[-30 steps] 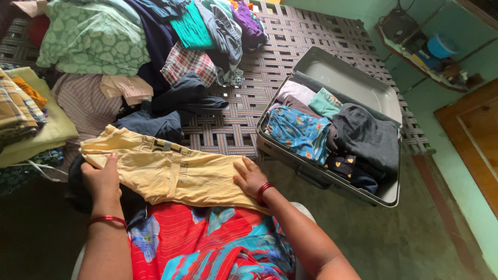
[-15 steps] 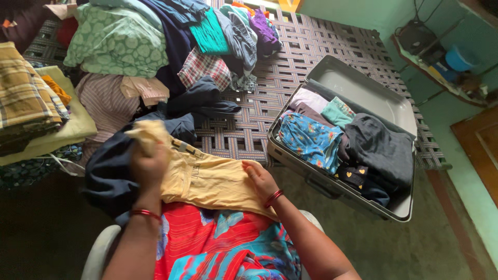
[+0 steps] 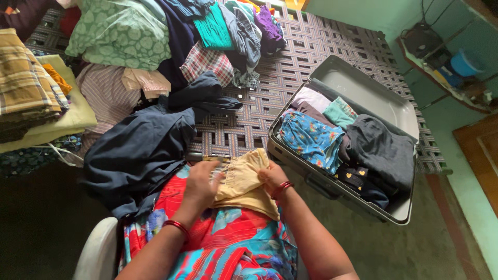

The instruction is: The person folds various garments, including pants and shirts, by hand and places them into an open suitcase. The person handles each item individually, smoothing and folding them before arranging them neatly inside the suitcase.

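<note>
A pale yellow garment lies folded into a small bundle on my lap, over the red and blue patterned cloth I wear. My left hand presses its left side and my right hand grips its right edge. Just to the right stands an open grey suitcase on the woven cot, packed with a blue floral cloth, a dark grey garment and other folded pieces.
A dark navy garment spreads left of my lap. Loose clothes are heaped on the woven cot at the back. A folded stack sits at far left. A shelf with a blue tub lines the green wall.
My left hand carried the garment's left end over to the right, folding the long yellow piece into a compact bundle between both hands. The navy garment underneath is now uncovered.
</note>
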